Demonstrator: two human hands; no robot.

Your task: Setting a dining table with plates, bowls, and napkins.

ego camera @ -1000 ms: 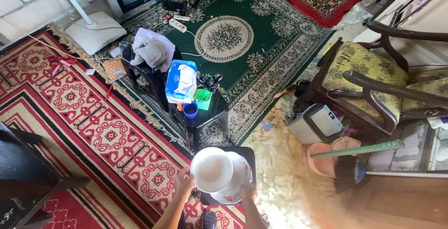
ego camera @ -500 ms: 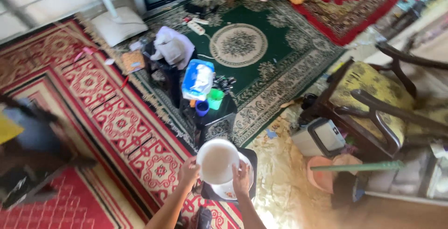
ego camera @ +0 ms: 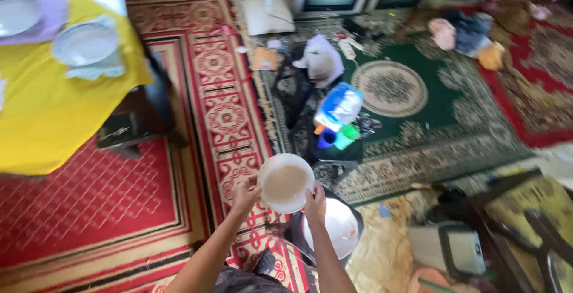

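Both my hands hold a white bowl (ego camera: 286, 182) by its rim, lifted above the floor. My left hand (ego camera: 246, 196) grips the left edge and my right hand (ego camera: 315, 204) grips the lower right edge. Below and to the right, a white plate (ego camera: 339, 228) rests on a small dark stool (ego camera: 358, 224). A table with a yellow cloth (ego camera: 42, 114) stands at the upper left, with two white plates (ego camera: 83, 42) on it.
A dark low table (ego camera: 334, 152) holds a blue wipes pack (ego camera: 340, 105), a blue cup (ego camera: 326, 139) and a green cup (ego camera: 346, 135). Red patterned carpet (ego camera: 89, 203) lies left, green rug (ego camera: 430, 126) right. A grey bin (ego camera: 453, 250) and a wooden chair (ego camera: 531, 209) sit at the lower right.
The view has swung left, bringing the yellow table into sight. I have lifted the bowl off the plate and carried it to the left, both hands still on it.
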